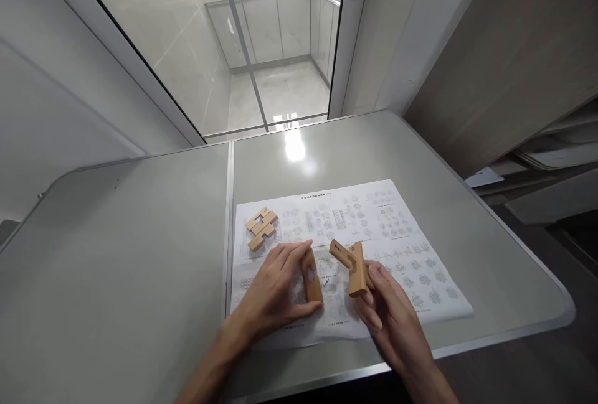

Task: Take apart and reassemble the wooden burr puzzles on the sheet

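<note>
My left hand (275, 286) grips a notched wooden puzzle piece (314, 289) by its two ends, thumb at the near end and fingers at the far end. My right hand (387, 304) holds two wooden puzzle pieces (357, 276) joined at an angle, with dark marks on their upper ends. The held pieces are apart from each other. Beneath both hands lies a white instruction sheet (327, 323) printed with small diagrams. Several more notched wooden pieces (263, 228) rest together on the sheet's far left part.
The sheet lies on a grey-green table (284, 173) with a metal edge; a metal strip (230, 192) crosses the tabletop left of the sheet. Past the far edge stands a glass door (187, 49). Shelves with papers (560, 156) are at the right.
</note>
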`<state>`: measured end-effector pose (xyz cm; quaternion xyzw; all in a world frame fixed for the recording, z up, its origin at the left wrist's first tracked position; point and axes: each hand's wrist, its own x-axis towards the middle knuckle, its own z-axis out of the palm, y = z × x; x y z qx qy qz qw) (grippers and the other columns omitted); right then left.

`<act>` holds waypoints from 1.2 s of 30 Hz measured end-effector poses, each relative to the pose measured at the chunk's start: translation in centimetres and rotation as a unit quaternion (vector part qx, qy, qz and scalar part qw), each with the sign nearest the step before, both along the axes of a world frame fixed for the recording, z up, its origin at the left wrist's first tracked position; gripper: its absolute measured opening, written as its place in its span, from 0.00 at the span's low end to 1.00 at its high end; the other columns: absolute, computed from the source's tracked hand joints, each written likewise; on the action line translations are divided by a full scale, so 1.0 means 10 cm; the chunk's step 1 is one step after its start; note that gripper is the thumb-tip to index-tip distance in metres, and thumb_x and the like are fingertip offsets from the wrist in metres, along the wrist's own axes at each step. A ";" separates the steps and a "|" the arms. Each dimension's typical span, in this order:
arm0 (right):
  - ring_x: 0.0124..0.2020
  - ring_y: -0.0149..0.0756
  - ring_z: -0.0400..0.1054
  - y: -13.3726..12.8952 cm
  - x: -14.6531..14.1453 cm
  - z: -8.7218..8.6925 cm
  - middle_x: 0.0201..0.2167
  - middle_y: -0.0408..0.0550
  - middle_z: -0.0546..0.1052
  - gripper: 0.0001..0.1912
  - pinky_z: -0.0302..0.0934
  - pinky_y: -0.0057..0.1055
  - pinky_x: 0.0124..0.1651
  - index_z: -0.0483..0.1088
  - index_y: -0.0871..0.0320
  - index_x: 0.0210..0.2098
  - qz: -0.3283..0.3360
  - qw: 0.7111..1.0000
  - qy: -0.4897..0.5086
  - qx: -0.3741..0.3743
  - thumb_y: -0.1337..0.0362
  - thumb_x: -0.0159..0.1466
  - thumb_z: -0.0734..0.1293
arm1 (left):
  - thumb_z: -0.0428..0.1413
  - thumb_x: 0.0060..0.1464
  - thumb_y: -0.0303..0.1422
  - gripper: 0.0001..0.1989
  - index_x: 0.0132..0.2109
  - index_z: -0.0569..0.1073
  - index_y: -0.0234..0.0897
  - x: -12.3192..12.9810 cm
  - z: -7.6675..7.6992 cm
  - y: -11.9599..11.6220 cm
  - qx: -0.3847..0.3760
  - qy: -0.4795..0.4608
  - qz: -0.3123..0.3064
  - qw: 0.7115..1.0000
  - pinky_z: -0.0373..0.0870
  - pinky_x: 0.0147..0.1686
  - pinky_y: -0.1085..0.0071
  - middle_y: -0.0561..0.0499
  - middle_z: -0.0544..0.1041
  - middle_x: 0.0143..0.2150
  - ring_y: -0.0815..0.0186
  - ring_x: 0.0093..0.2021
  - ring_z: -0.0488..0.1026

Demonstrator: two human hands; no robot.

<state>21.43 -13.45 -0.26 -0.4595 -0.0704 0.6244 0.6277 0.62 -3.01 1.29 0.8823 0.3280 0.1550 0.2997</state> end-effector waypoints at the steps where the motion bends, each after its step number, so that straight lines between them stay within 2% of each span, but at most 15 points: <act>1: 0.19 0.24 0.44 0.00 0.00 -0.01 0.23 0.36 0.62 0.23 0.48 0.23 0.18 0.71 0.55 0.40 -0.001 1.000 0.000 -0.001 0.45 0.63 0.80 | 0.74 0.50 0.32 0.51 0.75 0.57 0.44 -0.02 0.02 0.00 0.005 -0.004 0.003 1.000 0.73 0.66 0.43 0.38 0.73 0.68 0.44 0.67 0.71; 5: 0.20 0.26 0.50 0.00 0.00 -0.07 0.25 0.38 0.66 0.23 0.51 0.23 0.17 0.72 0.54 0.43 -0.002 1.000 -0.002 -0.004 0.45 0.63 0.79 | 0.73 0.55 0.35 0.49 0.75 0.57 0.45 -0.13 0.12 -0.01 0.034 -0.035 0.031 0.998 0.72 0.67 0.43 0.37 0.71 0.69 0.43 0.69 0.70; 8: 0.19 0.26 0.54 -0.02 0.00 -0.11 0.26 0.39 0.68 0.22 0.53 0.23 0.17 0.72 0.54 0.42 0.003 1.000 -0.009 -0.003 0.44 0.65 0.78 | 0.73 0.55 0.36 0.49 0.76 0.57 0.47 -0.16 0.25 -0.03 0.044 -0.081 0.049 0.995 0.71 0.67 0.42 0.38 0.73 0.68 0.43 0.69 0.71; 14: 0.14 0.21 0.55 -0.04 0.01 -0.11 0.24 0.36 0.68 0.25 0.49 0.21 0.15 0.67 0.55 0.37 0.021 1.000 -0.006 0.008 0.43 0.66 0.77 | 0.74 0.55 0.42 0.51 0.77 0.56 0.48 0.08 0.49 -0.06 0.054 -0.167 -0.035 0.984 0.72 0.67 0.46 0.39 0.75 0.66 0.46 0.66 0.73; 20: 0.14 0.20 0.53 -0.02 0.07 -0.09 0.23 0.36 0.69 0.25 0.46 0.21 0.16 0.65 0.56 0.33 0.053 0.998 0.011 0.018 0.44 0.69 0.75 | 0.71 0.60 0.37 0.49 0.78 0.52 0.50 0.31 0.62 0.00 0.053 -0.128 -0.118 0.983 0.73 0.67 0.49 0.41 0.73 0.68 0.48 0.68 0.71; 28: 0.17 0.23 0.54 0.03 0.16 -0.13 0.24 0.37 0.69 0.21 0.48 0.21 0.18 0.70 0.56 0.39 0.073 0.996 0.045 0.010 0.46 0.69 0.76 | 0.68 0.62 0.32 0.48 0.79 0.51 0.51 0.40 0.82 0.13 0.043 -0.059 -0.203 0.976 0.70 0.70 0.50 0.43 0.73 0.69 0.48 0.71 0.69; 33: 0.16 0.20 0.52 0.07 0.21 -0.10 0.21 0.36 0.68 0.20 0.48 0.19 0.19 0.71 0.58 0.36 0.094 0.993 0.077 0.015 0.50 0.67 0.78 | 0.69 0.61 0.29 0.50 0.80 0.50 0.51 0.45 0.85 0.17 0.039 -0.042 -0.222 0.973 0.69 0.71 0.51 0.44 0.72 0.70 0.50 0.71 0.68; 36: 0.16 0.19 0.49 0.08 0.23 -0.07 0.20 0.35 0.66 0.19 0.48 0.17 0.18 0.74 0.59 0.38 0.099 0.991 0.086 0.015 0.51 0.65 0.80 | 0.69 0.62 0.30 0.49 0.80 0.51 0.51 0.48 0.87 0.17 0.030 -0.025 -0.229 0.973 0.68 0.71 0.49 0.44 0.71 0.71 0.49 0.71 0.68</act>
